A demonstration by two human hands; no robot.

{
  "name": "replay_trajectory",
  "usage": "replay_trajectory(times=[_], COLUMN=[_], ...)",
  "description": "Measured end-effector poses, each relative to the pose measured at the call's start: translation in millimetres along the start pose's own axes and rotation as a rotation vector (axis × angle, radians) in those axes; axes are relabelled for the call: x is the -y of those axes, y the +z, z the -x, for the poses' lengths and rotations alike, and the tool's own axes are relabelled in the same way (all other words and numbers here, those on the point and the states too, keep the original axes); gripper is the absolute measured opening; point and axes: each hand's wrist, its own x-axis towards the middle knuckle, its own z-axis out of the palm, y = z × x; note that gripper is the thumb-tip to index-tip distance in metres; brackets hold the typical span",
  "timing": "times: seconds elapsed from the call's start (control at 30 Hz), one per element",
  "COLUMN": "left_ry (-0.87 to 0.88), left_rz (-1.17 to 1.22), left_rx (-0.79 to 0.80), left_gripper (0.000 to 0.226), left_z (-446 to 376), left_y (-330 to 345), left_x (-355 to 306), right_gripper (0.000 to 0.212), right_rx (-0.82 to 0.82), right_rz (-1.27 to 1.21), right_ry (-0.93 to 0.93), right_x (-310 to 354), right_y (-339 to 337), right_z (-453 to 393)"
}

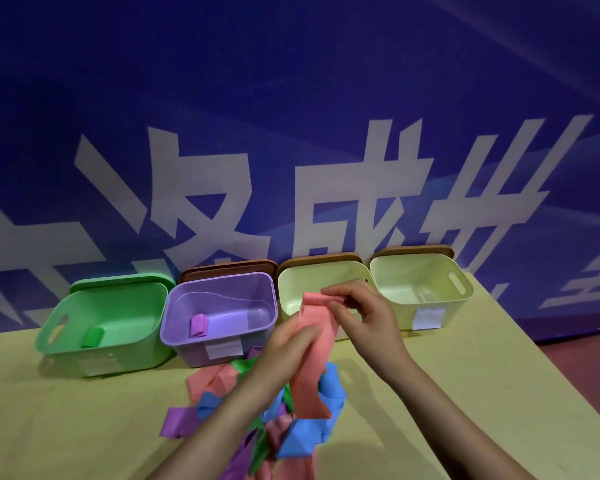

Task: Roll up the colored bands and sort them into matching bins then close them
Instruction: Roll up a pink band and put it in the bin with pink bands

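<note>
The green bin (108, 323), purple bin (222, 313) and two pale yellow bins (421, 289) are smooth moulded plastic with a soft sheen (the purple one slightly translucent). The pink band (314, 358) and the loose bands (305, 434) look thin, matt and rubbery. The surface (66, 420) carries a matt yellow covering. White labels (426, 318) appear papery.

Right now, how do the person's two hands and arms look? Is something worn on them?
Both the left hand and the right hand are bare, without gloves. Both forearms are also bare up to the bottom edge of the picture; no sleeve shows. I see no ring, watch or bracelet, and no markings. The fingernails look short.
</note>
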Motion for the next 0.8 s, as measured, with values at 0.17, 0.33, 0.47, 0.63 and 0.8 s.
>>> replay_trajectory(times=[0.17,0.33,0.47,0.63,0.8], left_ry=[0.055,0.042,0.020,0.029,0.057], left_rz=[0.057,0.100,0.168,0.121,0.105], left_rx=[-0.091,-0.110,-0.126,-0.185,-0.141], left_gripper=[0.024,0.021,0.023,0.017,0.031], left_z=[-3,-4,-5,-8,-6], left_y=[3,-4,-6,-15,-16], left_x=[1,3,3,3,1], right_gripper=[0.018,0.020,0.023,0.028,0.029], right_rx=[-0.002,0.015,0.101,0.160,0.182], right_rz=[0.008,0.018,-0.063,-0.068,-0.005], right_ry=[-0.060,-0.126,-0.095,-0.066,-0.127], right_x=[0,1,4,4,7], right_y=[-2,0,0,0,2], right_z=[1,1,2,3,0])
